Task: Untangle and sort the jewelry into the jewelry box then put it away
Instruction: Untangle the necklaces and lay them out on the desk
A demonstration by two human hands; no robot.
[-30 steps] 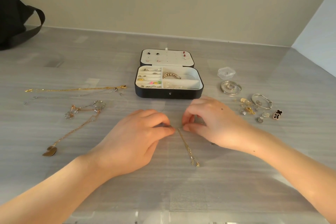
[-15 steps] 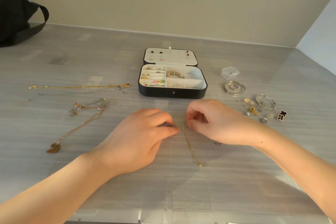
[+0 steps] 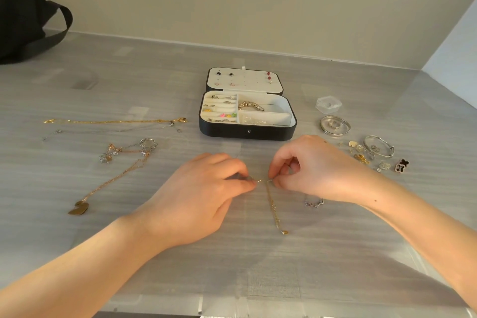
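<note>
Jewelry box [image 3: 247, 134] first: where is it sitting?

It is sitting open in the middle of the surface [image 3: 258, 266], toward the far edge. Its lid [image 3: 244, 80] is lying back flat, with a few studs pinned to the white lining.

What is lying inside?

Rings and small bright pieces are filling the slots on the left side, and a beaded bracelet [image 3: 250, 106] is resting in the far right compartment. Something pale is lying in the near right one, but I cannot tell what.

And the hands?

Both are working just in front of the box. The left hand [image 3: 206, 196] is pinching one end of a thin gold chain [image 3: 273, 206] between thumb and forefinger. The right hand [image 3: 315, 170] is pinching the same chain right beside it, its other fingers curling in. The rest of the chain is trailing toward the near edge and ending in a small gold pendant [image 3: 284, 232].

What is lying at the sides?

Toward the left edge a long gold necklace [image 3: 116, 121] is stretching out straight. Nearer the near edge a rose-gold chain [image 3: 116, 178] is running down to a heart pendant [image 3: 78, 209]. Toward the right edge a clear plastic case [image 3: 328, 104], a silver bangle [image 3: 335, 125], an open bangle [image 3: 379, 148] and scattered charms [image 3: 361, 155] are lying. A small silver piece [image 3: 313, 203] is lying just beside the right wrist. A black bag [image 3: 23, 20] is sitting at the far left corner.
</note>
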